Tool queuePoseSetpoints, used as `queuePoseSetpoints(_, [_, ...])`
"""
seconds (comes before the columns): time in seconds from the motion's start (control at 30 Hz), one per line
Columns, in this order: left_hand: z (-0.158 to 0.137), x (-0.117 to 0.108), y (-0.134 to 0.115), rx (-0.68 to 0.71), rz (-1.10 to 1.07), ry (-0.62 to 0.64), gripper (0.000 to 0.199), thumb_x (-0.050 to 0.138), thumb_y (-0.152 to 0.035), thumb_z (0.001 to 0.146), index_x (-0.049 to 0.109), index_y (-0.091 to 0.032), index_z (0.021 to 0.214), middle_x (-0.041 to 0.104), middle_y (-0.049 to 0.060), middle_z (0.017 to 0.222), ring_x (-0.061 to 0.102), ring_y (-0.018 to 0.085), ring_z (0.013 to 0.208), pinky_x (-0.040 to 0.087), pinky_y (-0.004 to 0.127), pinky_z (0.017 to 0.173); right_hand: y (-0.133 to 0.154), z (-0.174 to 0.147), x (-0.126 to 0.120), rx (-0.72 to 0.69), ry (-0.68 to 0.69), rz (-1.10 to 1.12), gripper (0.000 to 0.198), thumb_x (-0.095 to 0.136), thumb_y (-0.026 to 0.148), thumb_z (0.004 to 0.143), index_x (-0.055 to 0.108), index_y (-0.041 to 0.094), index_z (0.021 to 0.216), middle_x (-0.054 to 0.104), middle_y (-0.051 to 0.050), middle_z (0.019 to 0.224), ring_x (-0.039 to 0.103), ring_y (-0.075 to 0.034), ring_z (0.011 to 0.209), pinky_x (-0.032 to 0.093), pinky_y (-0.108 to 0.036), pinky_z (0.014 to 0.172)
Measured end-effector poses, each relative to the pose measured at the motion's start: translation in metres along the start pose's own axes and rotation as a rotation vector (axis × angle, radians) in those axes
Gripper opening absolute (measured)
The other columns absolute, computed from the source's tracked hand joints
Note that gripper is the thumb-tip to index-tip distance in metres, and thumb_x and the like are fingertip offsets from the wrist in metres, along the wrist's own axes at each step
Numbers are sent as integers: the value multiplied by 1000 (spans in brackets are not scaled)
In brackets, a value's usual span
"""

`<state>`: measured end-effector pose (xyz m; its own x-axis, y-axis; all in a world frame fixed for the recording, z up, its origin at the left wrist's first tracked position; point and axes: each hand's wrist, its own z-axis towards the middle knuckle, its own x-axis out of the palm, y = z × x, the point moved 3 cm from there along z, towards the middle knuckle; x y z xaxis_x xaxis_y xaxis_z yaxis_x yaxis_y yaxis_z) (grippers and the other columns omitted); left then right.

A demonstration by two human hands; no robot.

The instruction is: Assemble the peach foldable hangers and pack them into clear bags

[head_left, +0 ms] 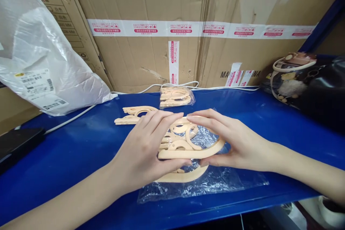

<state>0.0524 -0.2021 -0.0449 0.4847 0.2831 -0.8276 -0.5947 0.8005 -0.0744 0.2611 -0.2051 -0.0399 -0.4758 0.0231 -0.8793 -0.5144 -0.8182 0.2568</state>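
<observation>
Between my two hands is a beige plastic folding hanger, gripped at both ends above the table. My left hand has its fingers over the hanger's far side and its thumb along the near edge. On the other end, my right hand pinches the curved part between fingers and thumb. Beneath it, more beige hanger pieces lie on a clear plastic bag, partly hidden by the hands. Folded beige hangers rest beyond my left hand. Farther back sits a bundle of hangers in clear wrap.
Cardboard boxes stand behind the blue table. A white plastic mailer leans at left, near a black device with a white cable. A black bag and a brown-lidded clear container are at right.
</observation>
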Motion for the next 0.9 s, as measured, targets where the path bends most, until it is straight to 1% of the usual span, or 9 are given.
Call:
queuePoseSetpoints(0.13, [-1, 6, -2, -58, -66, 27, 72, 66, -55, 79, 34, -24, 136, 53, 10, 125, 48, 31, 117, 40, 47, 98, 6, 0, 1, -36, 9, -69, 67, 61, 45, 86, 32, 28, 144, 42, -11, 143, 46, -28, 126, 45, -45, 98])
queuePoseSetpoints(0.3, [-2, 14, 11, -163, -201, 89, 104, 63, -66, 74, 3, -28, 150, 32, 14, 150, 33, 35, 135, 33, 52, 108, -6, -2, -25, 68, 19, 42, 74, 71, 39, 77, 36, 28, 142, 49, -8, 138, 51, -28, 122, 47, -43, 98])
queuePoseSetpoints(0.37, [-3, 18, 17, -213, -231, 147, 88, 52, -63, 84, 7, -28, 150, 27, 12, 154, 29, 33, 139, 30, 53, 111, -19, -8, -48, 163, 3, 44, 75, 74, 40, 74, 40, 31, 140, 51, -6, 137, 54, -30, 119, 47, -45, 99])
queuePoseSetpoints(0.43, [-4, 21, 22, -252, -236, 208, 68, 42, -58, 92, 20, -27, 149, 30, 9, 153, 29, 31, 139, 27, 53, 112, -36, -18, -68, 303, 55, 15, 70, 72, 38, 77, 42, 32, 139, 55, -5, 135, 57, -29, 116, 48, -43, 97])
queuePoseSetpoints(0.5, [-5, 23, 26, -300, -233, 242, 63, 39, -56, 93, 27, -25, 147, 34, 9, 152, 29, 31, 140, 27, 53, 112, -49, -29, -82, 439, 114, 36, 66, 68, 36, 80, 40, 33, 140, 54, -6, 136, 59, -27, 115, 48, -36, 95])
queuePoseSetpoints(0.6, [-6, 27, 32, -338, -238, 268, 68, 40, -56, 93, 19, -24, 149, 39, 11, 148, 32, 32, 138, 30, 52, 111, -59, -43, -81, 607, 298, 228, 64, 64, 31, 83, 39, 31, 142, 52, -10, 139, 70, -23, 94, 55, -28, 79])
queuePoseSetpoints(0.7, [-6, 29, 34, -308, -210, 324, 75, 42, -58, 91, 12, -23, 151, 44, 12, 145, 36, 31, 135, 33, 50, 109, -55, -42, -67, 612, 444, 389, 66, 66, 29, 82, 39, 30, 143, 45, -11, 144, 71, -22, 89, 58, -24, 75])
queuePoseSetpoints(0.8, [-6, 30, 36, -304, -156, 378, 82, 45, -63, 88, 13, -22, 151, 40, 11, 148, 33, 33, 137, 31, 51, 110, -50, -34, -58, 587, 465, 444, 68, 65, 33, 83, 35, 32, 144, 35, -9, 151, 70, -22, 95, 58, -27, 82])
queuePoseSetpoints(0.9, [-6, 28, 34, -286, -154, 405, 77, 42, -60, 90, 15, -21, 151, 39, 11, 148, 28, 34, 139, 26, 53, 112, -49, -26, -53, 563, 433, 436, 74, 68, 35, 81, 31, 30, 146, 34, -10, 151, 70, -24, 95, 58, -32, 86])
